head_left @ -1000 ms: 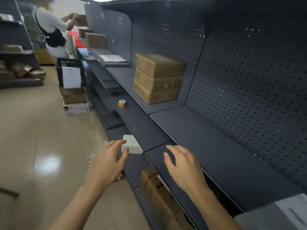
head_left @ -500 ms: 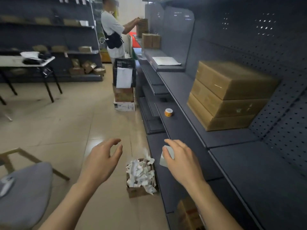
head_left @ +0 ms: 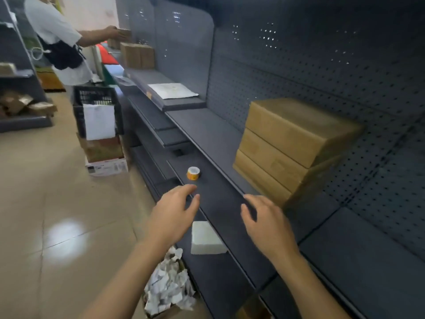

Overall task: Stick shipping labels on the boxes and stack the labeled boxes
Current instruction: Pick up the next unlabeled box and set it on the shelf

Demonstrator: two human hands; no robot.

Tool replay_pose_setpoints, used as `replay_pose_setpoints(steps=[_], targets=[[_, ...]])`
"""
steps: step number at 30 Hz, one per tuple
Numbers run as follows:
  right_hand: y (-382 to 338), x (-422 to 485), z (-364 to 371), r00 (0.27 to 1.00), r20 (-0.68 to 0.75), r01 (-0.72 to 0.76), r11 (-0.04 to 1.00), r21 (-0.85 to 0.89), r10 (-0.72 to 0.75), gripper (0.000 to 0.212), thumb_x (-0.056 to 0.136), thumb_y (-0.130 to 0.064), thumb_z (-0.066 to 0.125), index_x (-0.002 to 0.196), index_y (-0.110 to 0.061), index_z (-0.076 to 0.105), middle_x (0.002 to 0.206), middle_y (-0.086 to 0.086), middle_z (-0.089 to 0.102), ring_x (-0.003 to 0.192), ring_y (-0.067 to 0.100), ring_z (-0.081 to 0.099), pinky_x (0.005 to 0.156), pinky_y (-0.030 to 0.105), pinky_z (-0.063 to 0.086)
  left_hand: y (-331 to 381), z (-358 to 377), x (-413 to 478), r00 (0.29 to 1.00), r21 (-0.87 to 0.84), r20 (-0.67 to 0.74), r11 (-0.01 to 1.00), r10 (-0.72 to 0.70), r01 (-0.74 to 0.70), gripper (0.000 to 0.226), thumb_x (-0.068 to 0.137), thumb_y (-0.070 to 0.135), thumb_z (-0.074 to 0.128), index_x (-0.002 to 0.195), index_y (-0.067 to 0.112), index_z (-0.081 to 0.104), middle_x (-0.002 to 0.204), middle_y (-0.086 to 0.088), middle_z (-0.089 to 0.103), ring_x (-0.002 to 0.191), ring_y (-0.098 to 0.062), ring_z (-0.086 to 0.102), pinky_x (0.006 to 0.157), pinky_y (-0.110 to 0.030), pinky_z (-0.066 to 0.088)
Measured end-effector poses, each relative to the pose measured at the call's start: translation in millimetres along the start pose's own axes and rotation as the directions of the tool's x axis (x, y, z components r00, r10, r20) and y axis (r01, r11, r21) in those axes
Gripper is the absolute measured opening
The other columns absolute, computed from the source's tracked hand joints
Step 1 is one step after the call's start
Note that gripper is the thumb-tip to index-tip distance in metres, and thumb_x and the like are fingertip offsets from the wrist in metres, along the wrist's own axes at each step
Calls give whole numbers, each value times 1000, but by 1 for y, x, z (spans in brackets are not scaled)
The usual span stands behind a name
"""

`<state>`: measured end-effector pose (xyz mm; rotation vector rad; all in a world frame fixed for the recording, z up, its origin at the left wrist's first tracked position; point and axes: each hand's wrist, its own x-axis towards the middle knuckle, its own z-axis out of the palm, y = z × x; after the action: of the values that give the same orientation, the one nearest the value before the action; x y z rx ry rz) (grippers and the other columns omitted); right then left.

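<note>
Brown cardboard boxes point(head_left: 292, 143), three of them, stand stacked on the upper shelf point(head_left: 207, 132), beyond and to the right of the right hand point(head_left: 268, 226). Both hands hover over the lower shelf point(head_left: 220, 203) with released, spread fingers and hold nothing. A white block point(head_left: 205, 238) lies on this shelf between the two wrists, nearer than the fingertips. An orange label roll point(head_left: 193, 173) stands just beyond the fingers of the left hand point(head_left: 171, 214), not touching them.
</note>
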<state>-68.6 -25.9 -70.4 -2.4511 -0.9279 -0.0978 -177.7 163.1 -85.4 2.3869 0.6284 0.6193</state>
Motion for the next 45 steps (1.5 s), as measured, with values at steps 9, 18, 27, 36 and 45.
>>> replay_pose_setpoints(steps=[9, 18, 27, 36, 45], targets=[[67, 30, -44, 888, -330, -365, 927, -86, 319, 37, 99, -45, 43, 112, -20, 67, 103, -4, 67, 85, 14, 62, 64, 35, 55, 50, 65, 112, 970, -147, 104, 968, 220, -204, 30, 99, 35, 50, 125, 23, 61, 109, 3, 63, 77, -5, 55, 72, -31, 42], [73, 79, -80, 736, -434, -505, 848, 160, 520, 84, 90, -70, 23, 154, -15, 27, 152, 12, 41, 141, 26, 37, 108, 37, 37, 74, 76, 231, 985, -349, 83, 930, 151, -114, 63, 98, 54, 42, 150, 19, 36, 153, -3, 41, 139, -22, 39, 113, -41, 34], [52, 130, -91, 634, -419, -493, 757, 428, 650, 81, 93, -67, 37, 157, -24, 12, 133, 4, 57, 103, -14, 56, 87, 14, 45, 110, 84, 308, 942, -617, 253, 787, 221, -20, 62, 92, 63, 47, 140, 24, 50, 136, 4, 56, 125, -16, 51, 105, -38, 41], [49, 133, -84, 553, -478, -371, 715, 593, 683, 67, 87, -55, 50, 148, -31, 41, 136, -24, 55, 126, 1, 51, 111, 36, 40, 111, 89, 305, 938, -715, 275, 698, 211, 52, 67, 80, 58, 60, 125, 8, 60, 121, -22, 62, 116, -33, 59, 104, -47, 46], [55, 71, -100, 448, -584, -269, 725, 634, 677, 45, 94, -24, 50, 139, -25, 53, 124, -11, 66, 111, 2, 61, 86, 14, 45, 140, 95, 243, 913, -762, 254, 647, 320, -14, 45, 92, 40, 62, 135, 26, 55, 82, 17, 67, 80, 10, 60, 84, -14, 45]])
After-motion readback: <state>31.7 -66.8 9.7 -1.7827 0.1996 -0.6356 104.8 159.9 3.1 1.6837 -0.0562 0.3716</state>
